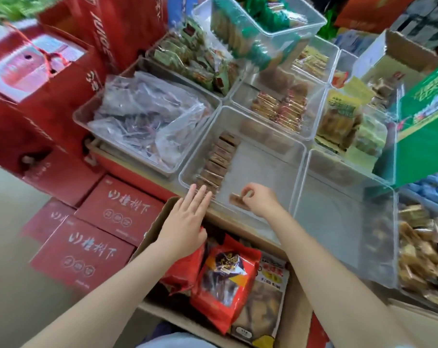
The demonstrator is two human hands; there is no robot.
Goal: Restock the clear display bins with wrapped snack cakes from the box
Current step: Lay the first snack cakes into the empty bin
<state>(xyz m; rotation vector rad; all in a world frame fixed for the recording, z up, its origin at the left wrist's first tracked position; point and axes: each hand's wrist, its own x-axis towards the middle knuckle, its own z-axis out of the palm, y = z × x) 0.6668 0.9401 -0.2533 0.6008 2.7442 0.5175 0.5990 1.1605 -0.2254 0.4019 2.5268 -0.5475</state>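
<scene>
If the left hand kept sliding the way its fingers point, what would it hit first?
Probably the row of brown snack cakes in the clear bin; the left hand already reaches the near rim, though depth is unclear.

We're in a shop here: clear plastic display bins (240,116) packed side by side with wrapped snacks. Stacked red printed cartons (82,249) crowd the floor, and an open brown cardboard box (294,297) holds bagged goods.

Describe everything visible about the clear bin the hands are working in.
The clear bin is a square, transparent plastic tub with rounded rim, open-topped, among similar bins. A row of brown wrapped cakes stands along its left wall; the rest is bare. The left hand lies flat at its near rim; the right hand pinches a cake inside.
</scene>
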